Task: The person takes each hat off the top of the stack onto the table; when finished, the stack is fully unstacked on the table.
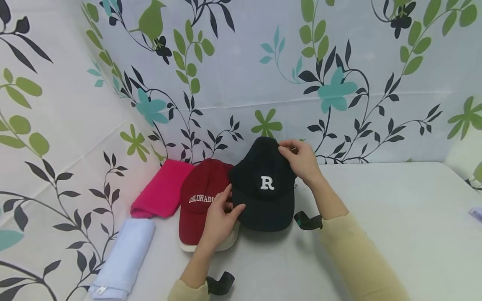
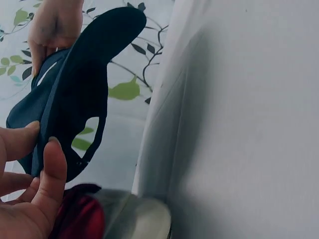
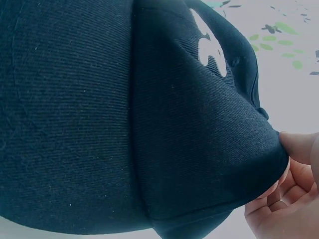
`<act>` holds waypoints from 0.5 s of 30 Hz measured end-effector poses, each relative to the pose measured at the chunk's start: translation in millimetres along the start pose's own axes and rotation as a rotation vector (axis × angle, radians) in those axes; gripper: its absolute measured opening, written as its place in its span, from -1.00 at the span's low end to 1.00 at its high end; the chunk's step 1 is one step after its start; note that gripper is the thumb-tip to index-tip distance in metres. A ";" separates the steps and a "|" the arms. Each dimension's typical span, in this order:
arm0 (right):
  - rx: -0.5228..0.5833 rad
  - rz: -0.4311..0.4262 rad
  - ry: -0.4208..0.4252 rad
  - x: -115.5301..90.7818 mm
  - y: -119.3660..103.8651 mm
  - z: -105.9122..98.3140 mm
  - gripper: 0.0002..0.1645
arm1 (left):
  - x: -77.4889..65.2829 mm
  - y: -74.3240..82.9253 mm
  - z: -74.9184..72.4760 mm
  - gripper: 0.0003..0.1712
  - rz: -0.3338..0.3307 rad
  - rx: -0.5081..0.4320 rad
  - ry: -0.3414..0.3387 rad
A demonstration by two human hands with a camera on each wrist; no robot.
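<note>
A black baseball cap [image 1: 263, 209] with a white letter R on its front is held up between both hands, brim toward me. My left hand [image 1: 222, 217] pinches the edge of its brim at the left; the left wrist view shows thumb and fingers on either side of that edge. High on the crown's right side, my right hand [image 1: 300, 161] pinches the fabric between thumb and fingers, as the right wrist view confirms. Just left of it a red baseball cap [image 1: 193, 225] marked COLORADO lies on the table, partly hidden behind my left hand and the black cap.
A folded pink cloth [image 1: 162, 192] lies behind the red cap at the left, and a rolled light blue towel [image 1: 124, 259] in front of it. Leaf-patterned fabric [image 1: 233, 92] hangs behind the white table [image 1: 395, 234]. A small pale item [image 1: 476, 214] sits at the far right edge.
</note>
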State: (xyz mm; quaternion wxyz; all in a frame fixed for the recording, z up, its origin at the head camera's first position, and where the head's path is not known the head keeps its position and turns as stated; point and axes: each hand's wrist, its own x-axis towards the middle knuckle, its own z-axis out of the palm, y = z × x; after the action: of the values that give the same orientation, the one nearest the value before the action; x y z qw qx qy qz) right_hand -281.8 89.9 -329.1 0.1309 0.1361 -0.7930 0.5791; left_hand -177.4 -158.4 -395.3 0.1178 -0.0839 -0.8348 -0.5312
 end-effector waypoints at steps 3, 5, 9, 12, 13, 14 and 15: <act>-0.009 0.006 0.009 4.4 4.5 -4.2 -0.68 | 2.9 1.1 7.4 -0.22 0.011 0.003 0.020; -0.008 0.012 0.010 6.8 7.7 -6.3 -0.68 | 4.9 1.3 11.5 -0.24 0.016 -0.002 0.033; -0.022 0.020 0.009 10.2 12.8 -8.1 -0.69 | 8.5 -0.5 18.6 -0.26 0.008 0.018 0.048; -0.045 0.022 0.015 13.4 16.2 -7.1 -0.69 | 11.0 -2.0 22.4 -0.27 0.014 0.048 0.055; -0.051 0.021 0.017 14.7 17.1 -6.7 -0.68 | 11.9 -2.3 23.8 -0.28 0.018 0.056 0.058; -0.054 0.018 0.020 16.0 18.1 -6.3 -0.68 | 12.8 -2.6 25.3 -0.28 0.020 0.061 0.062; -0.054 0.018 0.022 17.4 19.3 -5.9 -0.68 | 13.7 -2.7 27.1 -0.28 0.019 0.063 0.065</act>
State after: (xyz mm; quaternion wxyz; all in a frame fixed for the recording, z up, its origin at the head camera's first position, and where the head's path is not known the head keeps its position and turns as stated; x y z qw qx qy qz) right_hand -304.8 100.1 -338.0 0.1380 0.1189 -0.8081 0.5602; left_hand -194.2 -134.7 -404.7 0.1524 -0.0710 -0.8461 -0.5058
